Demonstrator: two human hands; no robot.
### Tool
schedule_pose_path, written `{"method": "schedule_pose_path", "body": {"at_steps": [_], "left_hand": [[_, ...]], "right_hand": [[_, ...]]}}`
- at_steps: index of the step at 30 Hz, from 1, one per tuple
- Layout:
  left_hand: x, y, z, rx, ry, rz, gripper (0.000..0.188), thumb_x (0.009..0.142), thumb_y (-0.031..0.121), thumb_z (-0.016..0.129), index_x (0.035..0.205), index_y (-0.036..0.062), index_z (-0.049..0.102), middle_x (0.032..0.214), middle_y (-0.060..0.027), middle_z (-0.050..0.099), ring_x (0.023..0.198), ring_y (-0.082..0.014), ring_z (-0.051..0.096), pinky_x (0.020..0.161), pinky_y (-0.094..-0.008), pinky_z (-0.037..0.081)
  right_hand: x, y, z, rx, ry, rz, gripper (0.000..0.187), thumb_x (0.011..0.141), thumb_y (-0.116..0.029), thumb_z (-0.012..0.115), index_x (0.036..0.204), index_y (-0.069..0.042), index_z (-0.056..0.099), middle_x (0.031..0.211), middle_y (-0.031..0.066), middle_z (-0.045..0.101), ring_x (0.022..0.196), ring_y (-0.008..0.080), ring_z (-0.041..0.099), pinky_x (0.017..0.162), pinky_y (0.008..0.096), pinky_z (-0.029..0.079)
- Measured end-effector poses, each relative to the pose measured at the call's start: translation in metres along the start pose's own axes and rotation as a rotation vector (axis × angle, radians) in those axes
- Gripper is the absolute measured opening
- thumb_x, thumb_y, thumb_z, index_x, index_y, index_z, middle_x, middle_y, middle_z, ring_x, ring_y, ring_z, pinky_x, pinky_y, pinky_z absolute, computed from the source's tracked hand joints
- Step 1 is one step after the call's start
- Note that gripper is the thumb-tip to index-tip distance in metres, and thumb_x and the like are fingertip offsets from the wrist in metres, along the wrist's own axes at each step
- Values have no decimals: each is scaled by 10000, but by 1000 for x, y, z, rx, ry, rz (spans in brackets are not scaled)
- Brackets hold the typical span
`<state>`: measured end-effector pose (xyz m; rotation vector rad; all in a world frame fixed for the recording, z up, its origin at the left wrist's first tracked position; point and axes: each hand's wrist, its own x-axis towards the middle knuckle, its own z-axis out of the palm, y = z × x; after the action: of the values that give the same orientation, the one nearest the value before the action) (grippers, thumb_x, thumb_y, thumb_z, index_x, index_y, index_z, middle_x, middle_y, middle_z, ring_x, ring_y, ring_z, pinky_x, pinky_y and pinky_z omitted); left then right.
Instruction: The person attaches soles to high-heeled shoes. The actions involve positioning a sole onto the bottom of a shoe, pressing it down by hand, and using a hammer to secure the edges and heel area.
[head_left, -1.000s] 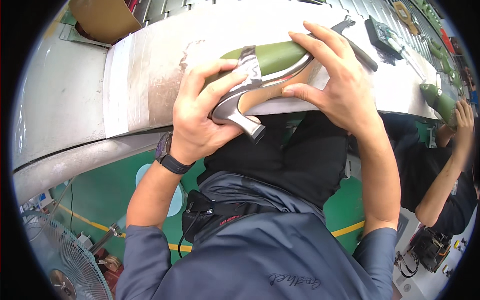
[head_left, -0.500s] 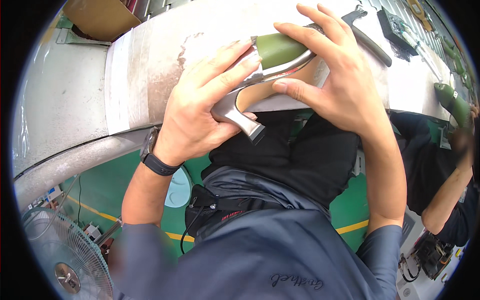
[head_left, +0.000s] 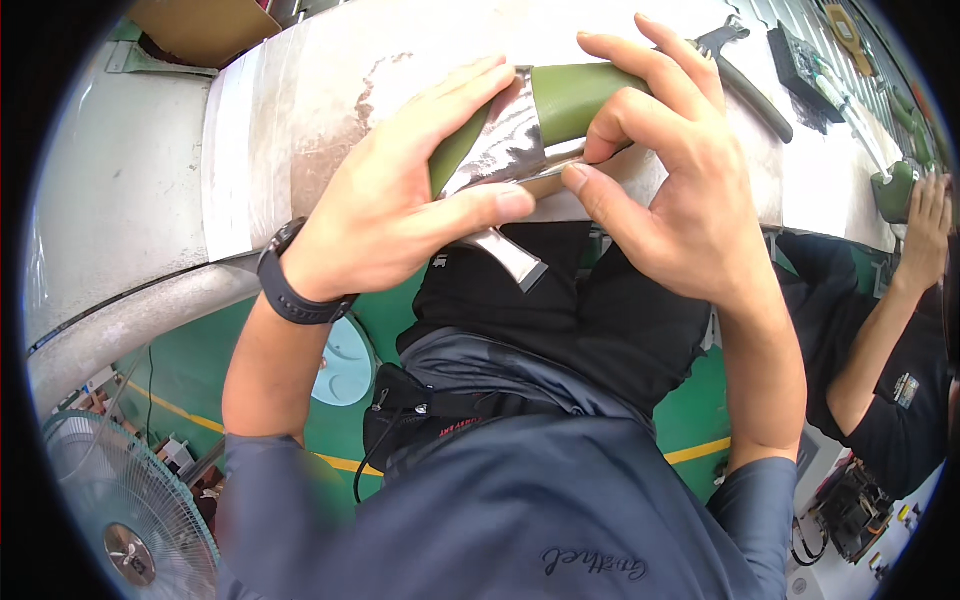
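Observation:
A high-heeled shoe (head_left: 505, 135) with a shiny silver upper lies on its side over the bench's near edge, built on a green shoe last (head_left: 580, 98). Its silver heel (head_left: 512, 258) points toward me and ends in a dark tip. My left hand (head_left: 385, 225) wraps the heel end, thumb on the sole side and fingers across the top. Thumb and forefinger of my right hand (head_left: 680, 190) close on the silver edge along the sole, while the other fingers spread over the front of the last. Whatever those fingertips pinch is mostly hidden.
Pliers with dark handles (head_left: 755, 95) lie right of the shoe, beside a black box (head_left: 800, 75). A co-worker's hand (head_left: 930, 215) touches another green last (head_left: 893, 195) at far right. A fan (head_left: 130, 510) and a light-blue stool (head_left: 345, 365) stand below the bench.
My left hand has slid along the heel end, with the thumb now over the sole side. My right thumb and forefinger have drawn together at the edge. The shoe has turned, showing more silver upper.

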<state>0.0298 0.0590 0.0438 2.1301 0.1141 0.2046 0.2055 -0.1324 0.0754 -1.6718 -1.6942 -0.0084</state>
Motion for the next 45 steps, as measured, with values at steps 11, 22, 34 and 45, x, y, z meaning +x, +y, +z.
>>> {"method": "schedule_pose_path", "body": {"at_steps": [11,22,34,45], "left_hand": [[13,16,14,-35,101,-83,753,828,93,775,1513,-36,489,1431,-164,590,1339,-230,550,1159,-347,399],[23,15,17,34,108,-59,754,823,139,830,1484,-36,514,1366,-171,627,1300,-238,582,1131,-351,432],[20,10,27,315,190,74,722,873,131,811,1492,-32,476,1402,-194,580,1278,-278,594,1115,-370,453],[58,35,26,439,-55,188,960,786,206,896,1581,28,388,1482,-235,537,1360,-381,537,1164,-439,410]], "right_hand": [[-5,-7,1,-215,-89,68,307,782,-158,837,1018,-36,683,1301,301,596,1325,459,530,1149,618,358],[-14,20,-8,-253,-54,25,523,767,-188,870,1213,-19,654,1390,300,547,1339,468,505,1128,572,392],[-12,42,-9,-225,104,248,670,812,-276,876,1412,-103,634,1472,170,579,1358,349,552,1139,441,450],[-63,102,-19,-632,201,369,461,845,6,590,1280,-102,697,1107,148,695,1085,357,632,969,456,492]]}}
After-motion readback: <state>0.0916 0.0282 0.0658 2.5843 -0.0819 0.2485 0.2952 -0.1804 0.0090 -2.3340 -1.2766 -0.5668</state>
